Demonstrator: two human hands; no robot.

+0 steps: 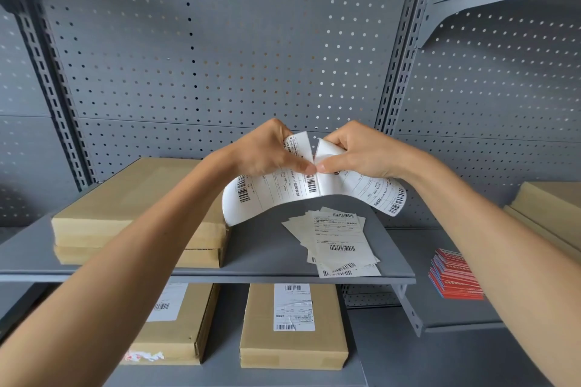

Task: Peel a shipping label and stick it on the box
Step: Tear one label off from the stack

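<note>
Above grey shelf [267, 248], label strip [283, 195] between hands.

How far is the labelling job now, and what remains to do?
Done: two boxes on the lower shelf already carry labels. In hand: the left hand and right hand pinch a label strip at its middle, separating it. Left: the stacked boxes on the upper shelf show no label, and loose sheets lie beside them.
</note>
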